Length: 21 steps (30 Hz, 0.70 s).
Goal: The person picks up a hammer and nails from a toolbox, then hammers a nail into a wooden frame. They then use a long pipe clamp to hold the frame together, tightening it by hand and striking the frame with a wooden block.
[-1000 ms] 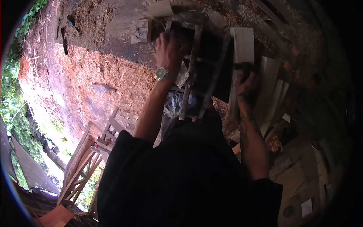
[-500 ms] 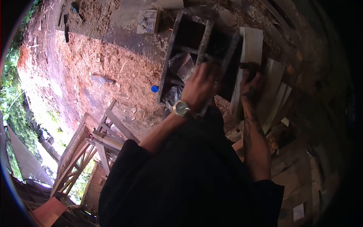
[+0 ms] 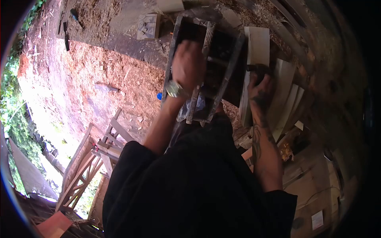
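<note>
My left hand (image 3: 189,65), with a wristwatch (image 3: 174,89) on its wrist, reaches down over the left compartments of a dark wooden divided box (image 3: 209,35). Its fingertips are smeared and hidden, so what they touch does not show. Clear plastic (image 3: 200,104) lies in the near end of the box. To the right, my right hand (image 3: 261,87) is closed around a dark tool with a blunt round end (image 3: 251,68). That hand is above a pale wooden board (image 3: 257,43) beside the box.
A small wooden block (image 3: 147,27) sits at the far left of the box, and a blue cap (image 3: 159,96) by its left side. Wood shavings (image 3: 131,75) cover the ground. Boards (image 3: 283,87) lean at right; a wooden frame (image 3: 81,174) stands lower left. Dark tools (image 3: 66,37) lie upper left.
My left hand has moved left and farther away, from the box's middle to its left compartments. The box sits slightly more left in view. My right hand keeps hold of the dark tool.
</note>
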Tool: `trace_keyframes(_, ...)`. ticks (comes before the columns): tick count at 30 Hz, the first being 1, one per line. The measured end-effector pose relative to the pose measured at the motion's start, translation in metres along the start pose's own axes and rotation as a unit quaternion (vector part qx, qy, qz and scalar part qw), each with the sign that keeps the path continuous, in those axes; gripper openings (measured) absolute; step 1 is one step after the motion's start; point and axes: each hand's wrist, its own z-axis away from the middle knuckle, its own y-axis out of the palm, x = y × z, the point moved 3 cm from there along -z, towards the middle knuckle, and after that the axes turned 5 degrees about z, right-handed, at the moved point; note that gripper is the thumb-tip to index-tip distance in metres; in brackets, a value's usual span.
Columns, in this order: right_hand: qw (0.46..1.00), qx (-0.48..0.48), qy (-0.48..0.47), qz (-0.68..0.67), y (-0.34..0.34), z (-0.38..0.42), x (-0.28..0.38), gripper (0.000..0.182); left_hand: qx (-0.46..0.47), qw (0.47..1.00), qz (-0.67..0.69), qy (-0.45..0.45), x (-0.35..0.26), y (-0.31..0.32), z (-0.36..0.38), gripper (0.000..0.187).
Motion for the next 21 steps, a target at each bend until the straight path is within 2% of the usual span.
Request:
trace_keyframes(1, 1.0, -0.009, 0.002, -0.003, 0.001, 0.0, -0.001, 0.037, 0.039, 0.997, -0.021, -0.057, 0.022, 0.005, -0.013, 0.007)
trace_keyframes(2, 1.0, -0.018, 0.002, -0.007, 0.003, 0.0, -0.001, 0.037, 0.16, 0.98, -0.028, -0.117, 0.046, 0.016, -0.024, 0.013)
trace_keyframes(4, 0.999, -0.041, -0.004, -0.032, 0.01, -0.004, -0.003, 0.037, 0.199, 0.98, -0.02, 0.02, 0.112, 0.07, -0.03, 0.019)
trace_keyframes(5, 0.997, -0.051, -0.006, -0.052, 0.012, -0.004, -0.002, 0.037, 0.218, 0.972, -0.017, 0.087, 0.111, 0.073, -0.035, 0.023)
trace_keyframes(8, 0.996, -0.043, 0.012, -0.079, 0.014, 0.0, -0.003, 0.036, 0.283, 0.946, -0.149, 0.06, 0.106, 0.082, -0.021, 0.031)
trace_keyframes(11, 0.997, -0.014, 0.03, -0.077, 0.011, 0.001, -0.001, 0.037, 0.236, 0.963, -0.122, 0.036, 0.118, 0.09, -0.018, 0.031)
trace_keyframes(14, 0.997, -0.023, 0.022, -0.07, 0.01, 0.001, -0.002, 0.035, 0.266, 0.948, -0.17, 0.031, 0.108, 0.085, -0.009, 0.027)
trace_keyframes(17, 0.998, -0.039, 0.002, -0.055, 0.006, -0.002, 0.0, 0.035, 0.342, 0.934, -0.101, -0.02, 0.1, 0.071, -0.015, 0.019)
trace_keyframes(21, 0.998, -0.044, -0.004, -0.043, 0.003, -0.002, 0.003, 0.035, 0.361, 0.927, -0.083, -0.054, 0.087, 0.055, -0.019, 0.023)
